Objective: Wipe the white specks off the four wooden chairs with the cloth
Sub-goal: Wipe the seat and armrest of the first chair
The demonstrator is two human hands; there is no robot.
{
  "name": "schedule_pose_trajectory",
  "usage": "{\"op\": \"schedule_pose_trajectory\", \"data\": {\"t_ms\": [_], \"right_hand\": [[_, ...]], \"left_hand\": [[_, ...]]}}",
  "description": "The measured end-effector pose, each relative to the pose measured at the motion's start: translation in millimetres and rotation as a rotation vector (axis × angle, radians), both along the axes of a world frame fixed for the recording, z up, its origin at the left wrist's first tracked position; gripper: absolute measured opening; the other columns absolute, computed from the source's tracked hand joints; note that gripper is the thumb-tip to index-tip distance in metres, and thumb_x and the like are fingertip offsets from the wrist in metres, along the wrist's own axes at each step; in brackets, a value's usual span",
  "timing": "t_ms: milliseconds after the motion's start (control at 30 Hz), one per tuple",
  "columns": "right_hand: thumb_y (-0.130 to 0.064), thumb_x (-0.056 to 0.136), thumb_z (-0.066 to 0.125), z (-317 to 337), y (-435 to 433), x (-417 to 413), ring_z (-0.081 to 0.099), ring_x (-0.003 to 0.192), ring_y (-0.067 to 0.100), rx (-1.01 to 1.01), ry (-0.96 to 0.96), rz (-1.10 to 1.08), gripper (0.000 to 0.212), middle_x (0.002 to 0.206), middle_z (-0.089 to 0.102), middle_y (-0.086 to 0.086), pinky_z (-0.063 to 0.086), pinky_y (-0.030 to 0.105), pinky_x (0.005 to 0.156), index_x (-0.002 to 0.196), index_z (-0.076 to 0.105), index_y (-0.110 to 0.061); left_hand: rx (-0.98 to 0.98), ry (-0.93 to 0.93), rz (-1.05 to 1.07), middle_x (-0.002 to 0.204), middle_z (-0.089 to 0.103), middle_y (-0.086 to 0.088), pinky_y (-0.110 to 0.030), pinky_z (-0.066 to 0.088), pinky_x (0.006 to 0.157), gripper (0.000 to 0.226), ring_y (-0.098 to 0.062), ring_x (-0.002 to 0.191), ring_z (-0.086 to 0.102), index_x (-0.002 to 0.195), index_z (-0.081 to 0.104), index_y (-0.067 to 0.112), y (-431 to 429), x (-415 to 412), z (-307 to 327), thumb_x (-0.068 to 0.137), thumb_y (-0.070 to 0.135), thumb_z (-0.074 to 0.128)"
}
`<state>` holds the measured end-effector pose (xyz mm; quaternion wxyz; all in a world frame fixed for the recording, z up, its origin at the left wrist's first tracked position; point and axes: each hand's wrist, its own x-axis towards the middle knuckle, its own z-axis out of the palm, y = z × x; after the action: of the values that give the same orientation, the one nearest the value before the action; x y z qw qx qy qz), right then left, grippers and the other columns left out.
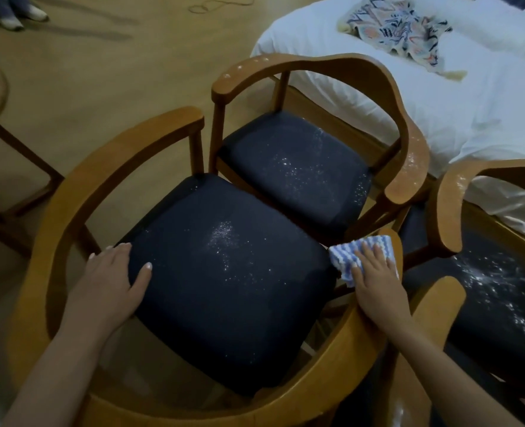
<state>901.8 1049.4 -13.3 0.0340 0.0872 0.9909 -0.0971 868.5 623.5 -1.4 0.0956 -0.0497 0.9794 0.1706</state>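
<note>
Head camera: the cloth (341, 257), striped blue and white, lies on the end of the right armrest of the near chair (101, 180). The right hand (375, 272) presses it flat there, fingers straight and slightly spread, not curled round it. The left hand (113, 278) rests on the left edge of the dark seat (239, 318), fingers relaxed and thumb apart, holding nothing.

The cloth looks soft, light and limp. It will probably bunch or slip under a loose palm, so it is best pressed flat or gathered at one edge. The chairs look stiff and fairly heavy, and steadying one by the armrest or seat edge should do.

White specks (224, 235) dust this seat. More lie on the far chair (316, 66) and thickly on the right chair (449, 195). On the padded fabric they may smear rather than lift. A bed (439, 112) stands far right.
</note>
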Motion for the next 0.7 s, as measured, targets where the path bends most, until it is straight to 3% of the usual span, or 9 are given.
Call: {"op": "schedule_pose_trajectory", "data": {"t_ms": [67,133,167,233,300,367,500,600,700], "right_hand": [[-0.028,0.104,0.032,6.8,-9.9,2.7,0.023,0.145,0.019,-0.063,0.039,-0.012,0.043,0.150,0.040,0.004,0.016,0.036,0.118,0.141,0.045,-0.011],[-0.032,0.103,0.032,20.1,-24.3,-6.1,0.058,0.109,0.027,-0.263,0.061,-0.137,0.037,0.112,0.064,0.007,0.044,0.040,0.090,0.108,0.064,-0.014],[-0.034,0.103,0.033,28.0,-33.4,-14.8,0.059,0.083,0.025,-0.450,0.055,-0.246,0.038,0.089,0.063,0.008,0.045,0.036,0.071,0.090,0.062,-0.015],[-0.036,0.103,0.039,46.3,-54.7,-29.8,0.054,0.063,0.019,-0.913,-0.060,-0.519,0.039,0.075,0.059,0.011,0.042,0.031,0.058,0.082,0.061,-0.011],[-0.036,0.101,0.043,50.6,-72.4,-44.8,0.065,0.077,0.024,-1.423,-0.193,-0.703,0.037,0.090,0.069,0.013,0.053,0.036,0.066,0.099,0.066,-0.007],[-0.037,0.101,0.041,41.6,-90.0,-63.3,0.063,0.102,0.031,-1.701,-0.215,-0.783,0.040,0.113,0.065,0.018,0.052,0.044,0.082,0.112,0.061,-0.005],[-0.053,0.086,0.057,21.2,-139.7,-79.2,0.066,0.080,0.030,-1.506,-0.131,-1.091,0.053,0.095,0.066,0.018,0.052,0.045,0.077,0.102,0.068,-0.004],[-0.058,0.090,0.047,11.6,-177.1,-92.1,0.063,0.105,0.032,-1.851,-0.238,-0.874,0.059,0.116,0.063,0.013,0.041,0.052,0.104,0.118,0.058,-0.008],[-0.048,0.088,0.057,-8.4,-193.5,-100.1,0.060,0.115,0.038,-2.005,-0.323,-0.615,0.062,0.124,0.062,0.021,0.042,0.053,0.104,0.132,0.050,-0.005]], "left_hand": [[0.003,0.011,-0.001,0.140,0.046,-0.013,-0.046,0.027,0.112,0.058,-0.025,0.133,0.038,0.140,0.039,0.006,-2.7,0.8,-1.4,0.094,0.043,0.043],[0.021,0.029,0.002,0.138,0.048,-0.012,-0.047,0.028,0.111,0.056,-0.025,0.132,0.040,0.139,0.041,0.007,-3.3,1.5,-0.3,0.094,0.042,0.043],[0.028,0.034,0.008,0.139,0.048,-0.011,-0.046,0.028,0.112,0.056,-0.025,0.132,0.040,0.138,0.041,0.007,-3.1,1.6,0.8,0.095,0.041,0.043],[0.041,0.035,0.023,0.140,0.047,-0.011,-0.046,0.028,0.112,0.055,-0.024,0.133,0.039,0.139,0.040,0.008,-3.6,1.2,1.8,0.095,0.041,0.043],[0.035,0.028,0.026,0.140,0.047,-0.011,-0.046,0.026,0.113,0.056,-0.024,0.133,0.039,0.139,0.040,0.008,-7.0,0.2,1.9,0.095,0.042,0.042],[0.031,0.039,0.023,0.137,0.049,-0.010,-0.046,0.025,0.113,0.056,-0.024,0.131,0.040,0.137,0.042,0.009,-11.9,-1.5,3.1,0.094,0.044,0.040],[0.061,0.094,0.026,0.147,0.037,-0.008,-0.040,0.016,0.117,0.063,-0.021,0.140,0.027,0.143,0.034,0.010,-20.9,-6.5,12.8,0.093,0.048,0.036],[0.076,0.162,-0.030,0.151,0.031,-0.005,-0.038,0.015,0.117,0.072,-0.017,0.142,0.020,0.145,0.030,0.011,-30.1,-13.4,20.3,0.088,0.054,0.027],[0.031,0.201,-0.064,0.153,0.027,-0.003,-0.032,0.010,0.115,0.071,-0.014,0.143,0.014,0.146,0.027,0.013,-45.8,-22.0,24.0,0.088,0.053,0.026]]}}
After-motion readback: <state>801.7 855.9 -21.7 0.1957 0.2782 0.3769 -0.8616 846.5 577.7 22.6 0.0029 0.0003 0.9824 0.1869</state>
